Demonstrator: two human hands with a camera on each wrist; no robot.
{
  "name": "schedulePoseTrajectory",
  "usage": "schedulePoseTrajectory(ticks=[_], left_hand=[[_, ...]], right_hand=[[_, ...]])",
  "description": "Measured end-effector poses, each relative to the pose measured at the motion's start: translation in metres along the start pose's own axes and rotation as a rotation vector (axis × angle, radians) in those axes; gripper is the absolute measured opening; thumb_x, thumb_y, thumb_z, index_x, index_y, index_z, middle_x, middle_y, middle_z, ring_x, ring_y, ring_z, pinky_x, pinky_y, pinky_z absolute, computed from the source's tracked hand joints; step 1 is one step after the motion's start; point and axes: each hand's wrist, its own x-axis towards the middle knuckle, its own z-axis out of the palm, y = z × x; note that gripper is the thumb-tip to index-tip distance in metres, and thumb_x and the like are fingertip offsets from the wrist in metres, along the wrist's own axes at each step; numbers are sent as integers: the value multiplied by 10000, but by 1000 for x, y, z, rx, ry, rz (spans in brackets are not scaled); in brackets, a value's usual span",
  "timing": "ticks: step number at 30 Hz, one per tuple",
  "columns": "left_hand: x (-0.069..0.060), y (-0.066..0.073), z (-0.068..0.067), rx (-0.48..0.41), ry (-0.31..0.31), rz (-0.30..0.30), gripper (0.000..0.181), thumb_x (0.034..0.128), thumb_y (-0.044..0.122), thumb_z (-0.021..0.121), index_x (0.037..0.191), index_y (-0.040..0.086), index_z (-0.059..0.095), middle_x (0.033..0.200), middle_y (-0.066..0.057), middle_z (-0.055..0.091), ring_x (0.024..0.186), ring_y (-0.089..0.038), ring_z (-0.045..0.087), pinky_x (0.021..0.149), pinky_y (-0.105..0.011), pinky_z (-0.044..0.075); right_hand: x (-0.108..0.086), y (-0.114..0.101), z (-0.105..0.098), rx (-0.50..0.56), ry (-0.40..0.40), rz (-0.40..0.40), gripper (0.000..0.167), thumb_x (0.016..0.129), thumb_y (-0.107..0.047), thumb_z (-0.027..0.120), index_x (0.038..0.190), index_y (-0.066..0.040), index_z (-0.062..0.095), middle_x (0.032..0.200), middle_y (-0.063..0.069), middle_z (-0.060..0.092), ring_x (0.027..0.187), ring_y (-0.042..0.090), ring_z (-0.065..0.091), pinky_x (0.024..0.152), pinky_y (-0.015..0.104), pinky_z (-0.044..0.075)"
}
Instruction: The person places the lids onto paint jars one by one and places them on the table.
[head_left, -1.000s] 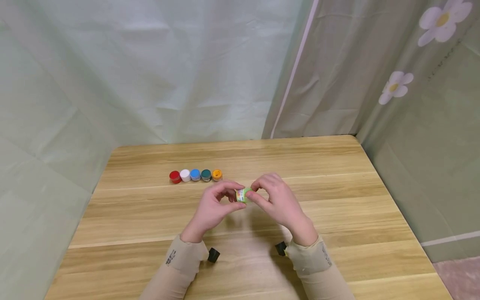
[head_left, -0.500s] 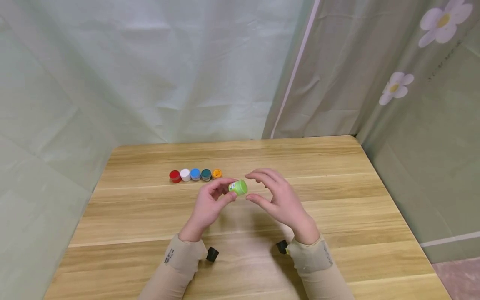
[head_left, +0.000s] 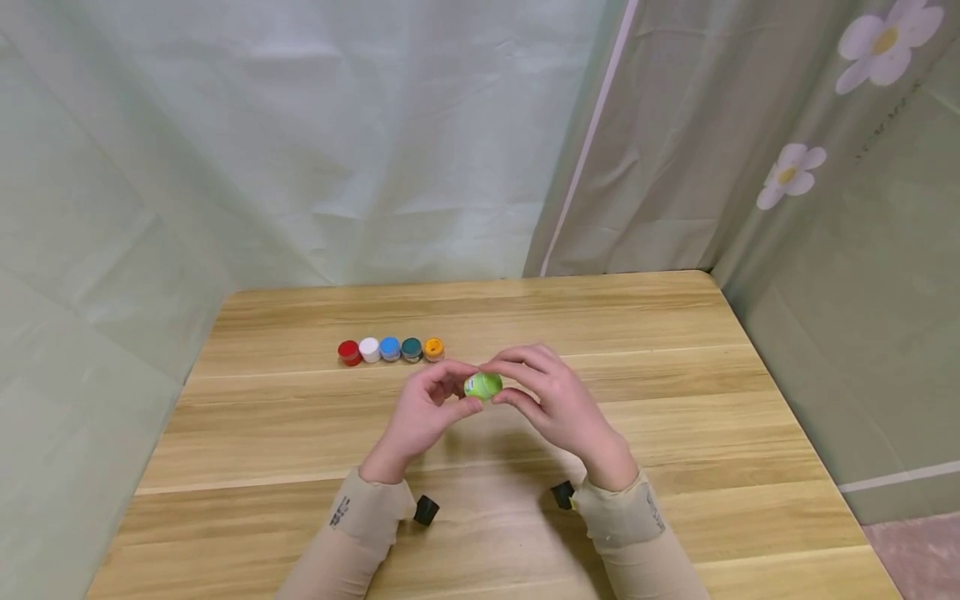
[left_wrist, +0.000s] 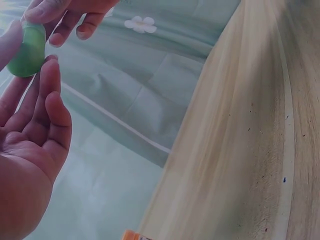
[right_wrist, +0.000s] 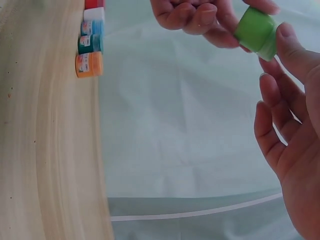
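A small light-green paint jar (head_left: 482, 386) is held up off the table between both hands. My left hand (head_left: 423, 408) grips its body with thumb and fingers. The fingers and thumb of my right hand (head_left: 551, 400) are at its lid end, pinching it. The right wrist view shows the green jar (right_wrist: 256, 31) tilted, its paler end at the right thumb and fingertips. In the left wrist view the jar (left_wrist: 30, 55) sits between the left thumb and fingers, and the right thumb touches its top. Whether the lid is loose cannot be told.
On the wooden table (head_left: 637, 333), left of centre, several paint jars stand in a row: red (head_left: 349, 353), white (head_left: 370, 350), blue (head_left: 390, 348), dark green (head_left: 412, 349) and orange (head_left: 434, 349). A pale curtain (head_left: 420, 167) hangs behind the table.
The right hand came off the green jar, opened beside it, then closed in on its lid end again. The left hand tilted the jar and shifted slightly. The row of jars stayed put.
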Motion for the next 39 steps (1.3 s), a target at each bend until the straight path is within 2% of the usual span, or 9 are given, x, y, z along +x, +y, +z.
schedulePoseTrajectory(ticks=[2, 5, 16, 20, 26, 31, 34, 39], left_hand=[[0, 0, 1, 1, -8, -9, 328, 900, 13, 849, 1199, -1, 715, 1091, -30, 753, 912, -194, 652, 834, -333, 552], [0, -1, 2, 12, -11, -10, 343, 859, -16, 877, 1160, 18, 717, 1069, -49, 760, 885, -202, 651, 820, -343, 556], [0, -5, 5, 100, 11, 41, 308, 842, 9, 903, 1085, 110, 741, 1023, -23, 750, 869, -211, 639, 788, -341, 550], [1, -4, 6, 138, 34, 30, 283, 849, 40, 907, 1069, 121, 748, 1019, -13, 753, 872, -211, 646, 785, -322, 541], [3, -5, 5, 189, 23, -34, 367, 876, 79, 896, 1188, 115, 706, 1068, 5, 787, 933, -206, 702, 882, -401, 574], [8, -6, -1, 217, 27, -74, 442, 933, 83, 841, 1338, 91, 663, 1172, -34, 787, 980, -209, 714, 885, -348, 579], [17, -4, -9, 309, 59, -86, 414, 946, 98, 828, 1326, 74, 663, 1192, -55, 781, 1014, -223, 700, 888, -398, 574], [40, -8, -26, 564, 98, -118, 396, 921, 157, 858, 1267, 70, 686, 1241, -88, 734, 1153, -299, 655, 994, -522, 530]], right_hand=[[0, -1, -1, -19, -11, -10, 326, 1012, -295, 718, 1274, -107, 757, 1275, 54, 694, 1180, 246, 621, 1003, 385, 534], [-1, -2, -1, -51, -28, -17, 396, 1041, -409, 602, 1258, -114, 756, 1258, 51, 687, 1172, 249, 615, 1009, 390, 529], [1, -4, 2, -118, -53, 38, 376, 1014, -446, 673, 1191, -120, 734, 1196, -4, 696, 1157, 216, 614, 1031, 372, 505], [1, -5, 5, -139, -57, 67, 375, 998, -445, 700, 1168, -112, 733, 1172, -1, 698, 1141, 216, 616, 1028, 358, 502], [0, -4, 6, -135, -23, 139, 355, 981, -354, 781, 1230, -104, 742, 1214, 26, 708, 1167, 236, 621, 1009, 389, 522], [-5, 0, -3, -44, 58, 258, 330, 1047, -281, 713, 1341, -131, 719, 1287, 13, 702, 1203, 240, 625, 982, 470, 534], [-7, 6, -9, -12, 67, 318, 315, 1090, -286, 641, 1365, -147, 708, 1301, 3, 698, 1158, 273, 640, 908, 493, 550], [-7, 14, -14, -7, 22, 360, 300, 1108, -271, 614, 1358, -138, 714, 1303, 1, 691, 1106, 289, 654, 840, 437, 557]])
